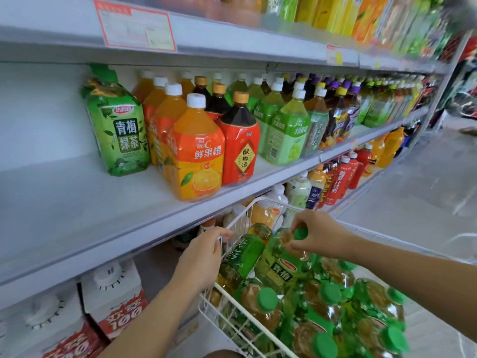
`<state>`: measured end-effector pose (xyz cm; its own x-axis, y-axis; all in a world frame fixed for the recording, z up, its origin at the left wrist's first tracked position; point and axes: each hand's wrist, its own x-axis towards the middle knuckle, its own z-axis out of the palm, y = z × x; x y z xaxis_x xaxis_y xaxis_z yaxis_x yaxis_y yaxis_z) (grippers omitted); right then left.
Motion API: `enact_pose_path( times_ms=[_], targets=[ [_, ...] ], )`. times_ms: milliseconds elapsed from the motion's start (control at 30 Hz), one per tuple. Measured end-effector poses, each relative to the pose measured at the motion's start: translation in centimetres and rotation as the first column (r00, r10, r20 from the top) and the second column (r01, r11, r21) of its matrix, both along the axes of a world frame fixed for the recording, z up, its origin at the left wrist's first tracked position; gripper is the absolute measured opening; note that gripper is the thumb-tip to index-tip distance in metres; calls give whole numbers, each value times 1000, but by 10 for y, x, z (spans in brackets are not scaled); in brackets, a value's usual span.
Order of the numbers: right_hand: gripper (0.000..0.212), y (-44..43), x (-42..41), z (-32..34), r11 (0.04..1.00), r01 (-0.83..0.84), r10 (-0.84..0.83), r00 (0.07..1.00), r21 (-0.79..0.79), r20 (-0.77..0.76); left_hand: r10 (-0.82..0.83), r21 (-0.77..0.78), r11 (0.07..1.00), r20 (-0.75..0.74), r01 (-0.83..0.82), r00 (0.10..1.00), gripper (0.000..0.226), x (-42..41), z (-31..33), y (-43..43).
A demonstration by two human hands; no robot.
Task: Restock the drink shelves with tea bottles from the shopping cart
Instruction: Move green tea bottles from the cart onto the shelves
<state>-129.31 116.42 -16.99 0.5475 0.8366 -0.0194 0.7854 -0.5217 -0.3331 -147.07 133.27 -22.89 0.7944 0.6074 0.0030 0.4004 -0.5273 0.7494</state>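
Observation:
A white wire shopping cart (pixel 241 218) at the bottom right holds several green-capped, green-labelled tea bottles (pixel 265 303). My right hand (pixel 318 235) pinches the green cap of one tea bottle (pixel 280 264) that lies tilted near the cart's far end. My left hand (pixel 204 254) grips the cart's left rim. On the middle shelf (pixel 77 202) one matching green tea bottle (pixel 120 133) stands upright at the left end of the drink row, with bare shelf to its left.
Orange juice bottles (pixel 196 153), a red plum drink bottle (pixel 240 143) and pale green bottles (pixel 289 130) fill the middle shelf to the right. Red-and-white cartons (pixel 116 295) stand on the lower shelf. The grey aisle floor (pixel 413 192) runs along the right.

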Motion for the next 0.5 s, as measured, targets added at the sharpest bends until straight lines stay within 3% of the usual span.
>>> enact_pose_path(
  times_ms=[167, 333, 400, 500],
  targets=[
    [14, -8, -10, 53, 991, -68, 57, 994, 114, 92, -25, 87, 996, -6, 25, 1000, 32, -4, 3, -2],
    [12, -5, -31, 120, 922, -107, 80, 993, 372, 87, -18, 215, 977, 23, 13, 1000, 28, -7, 10, -6],
    [12, -4, -38, 150, 882, -137, 121, 991, 451, 64, -79, 225, 974, 169, 39, 982, 27, -8, 22, -9],
    [18, 2, -50, 180, 802, -196, 235, 972, 565, 4, -74, 16, 997, 456, 75, 887, 23, -20, 68, -16]
  ],
)
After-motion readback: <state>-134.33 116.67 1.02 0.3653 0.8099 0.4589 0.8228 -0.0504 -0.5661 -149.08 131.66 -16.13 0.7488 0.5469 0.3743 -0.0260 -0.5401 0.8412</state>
